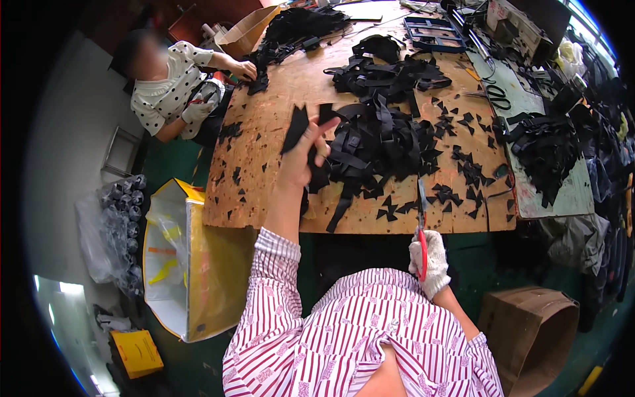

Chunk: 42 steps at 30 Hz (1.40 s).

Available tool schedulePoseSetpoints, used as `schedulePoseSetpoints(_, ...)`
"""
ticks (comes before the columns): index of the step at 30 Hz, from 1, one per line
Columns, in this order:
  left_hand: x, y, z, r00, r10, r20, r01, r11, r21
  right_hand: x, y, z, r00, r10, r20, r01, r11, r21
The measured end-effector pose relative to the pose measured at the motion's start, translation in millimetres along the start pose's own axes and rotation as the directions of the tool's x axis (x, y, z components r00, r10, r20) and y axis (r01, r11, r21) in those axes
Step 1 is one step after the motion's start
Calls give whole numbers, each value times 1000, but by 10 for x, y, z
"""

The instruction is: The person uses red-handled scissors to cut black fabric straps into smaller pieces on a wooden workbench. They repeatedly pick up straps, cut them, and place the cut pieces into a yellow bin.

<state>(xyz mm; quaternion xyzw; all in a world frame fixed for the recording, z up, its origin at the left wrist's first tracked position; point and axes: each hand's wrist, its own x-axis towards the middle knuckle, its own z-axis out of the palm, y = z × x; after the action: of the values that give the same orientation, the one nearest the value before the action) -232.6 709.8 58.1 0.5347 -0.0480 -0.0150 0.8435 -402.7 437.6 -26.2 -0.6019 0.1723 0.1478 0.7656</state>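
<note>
Right hand (pixel 431 263) in white knit glove, this side of tangled heap of black fabric straps (pixel 380 142): grip closed round red-handled metal scissors (pixel 423 248), blades pointing toward heap's right part. Bare left hand (pixel 302 159) at heap's left edge: index finger extended, others partly curled; blurred, cannot tell whether grip has hold of wide black fabric strip (pixel 295 129) against it. Right of heap, small black pointed scraps (pixel 466 169) on brown wooden bench (pixel 258 205). Beyond heap, second black strap pile (pixel 390 74); far left of heap, co-worker in dotted white shirt (pixel 188 63).
</note>
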Motion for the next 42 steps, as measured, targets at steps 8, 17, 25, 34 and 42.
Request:
schedulePoseSetpoints(8, -226, 27, 221, 956, 292, -25, -202, 719, 665, -41, -16, 2, 1000, 0, 29, 0, 1000, 2)
schedulePoseSetpoints(17, -372, -246, 415, 929, 341, -142, -243, 854, 460, -73, -121, 17, 986, -111, 121, 112, 994, -2)
schedulePoseSetpoints(25, -657, -784, 707, 979, -76, -189, 97, 990, 104, -26, -212, 19, 941, -306, 145, 336, 788, -516)
schedulePoseSetpoints(34, -694, -844, 836, 978, -48, -203, 88, 977, 193, -27, -255, 21, 926, -326, 188, 370, 690, -622)
schedulePoseSetpoints(42, -798, -919, 857, 991, -87, -97, 116, 930, 348, 78, -201, -25, 924, -350, 154, 368, 706, -605)
